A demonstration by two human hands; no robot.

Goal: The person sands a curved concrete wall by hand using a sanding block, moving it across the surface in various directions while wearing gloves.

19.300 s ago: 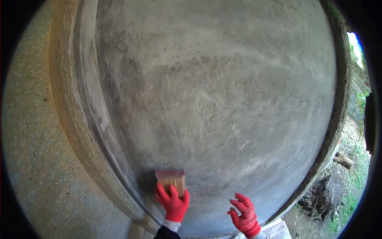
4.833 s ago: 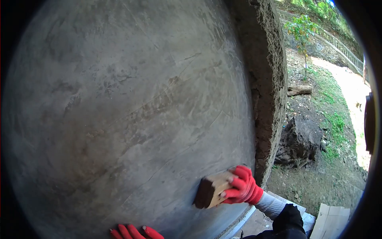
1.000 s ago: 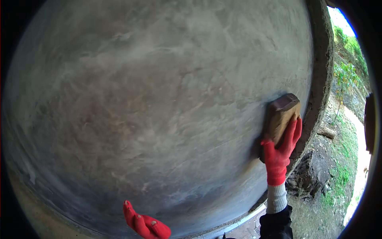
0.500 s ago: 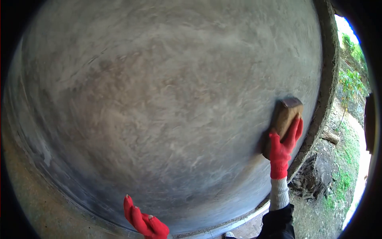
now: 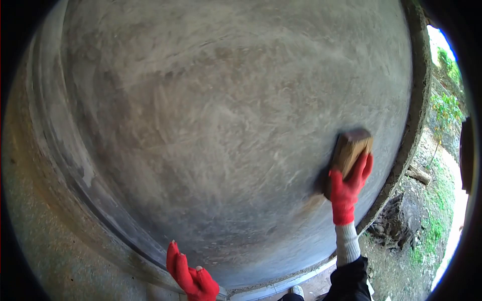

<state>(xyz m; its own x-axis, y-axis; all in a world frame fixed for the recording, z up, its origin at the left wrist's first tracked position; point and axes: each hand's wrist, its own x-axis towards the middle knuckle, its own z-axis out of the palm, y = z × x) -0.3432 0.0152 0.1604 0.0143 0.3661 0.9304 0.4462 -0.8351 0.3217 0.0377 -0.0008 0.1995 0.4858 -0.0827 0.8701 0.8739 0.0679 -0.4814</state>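
Observation:
A grey cement-plastered wall (image 5: pixel 226 125) with cloudy smear marks fills most of the view. Against its lower right part lies a wooden float (image 5: pixel 350 153), a thick brown block with a dark top end. My right hand (image 5: pixel 346 193), in a red glove, grips it with the fingers along its right side and the thumb on the left. The face of the float towards the wall is hidden. Low in the view, my left hand (image 5: pixel 193 278), gloved in red with bare fingertips, is raised near the wall. Its fingers are apart and loosely bent, with nothing in them.
A rough wall edge (image 5: pixel 414 130) runs down the right side. Beyond it are grassy ground (image 5: pixel 432 226), a dark stump (image 5: pixel 396 220) and a short log (image 5: pixel 417 174). A ledge (image 5: pixel 271 288) and a shoe (image 5: pixel 297 290) show at the bottom.
The wooden float and my right hand have shifted a little left and slightly down in view. My left hand appears slightly farther right. The view has turned, showing more of the left edge.

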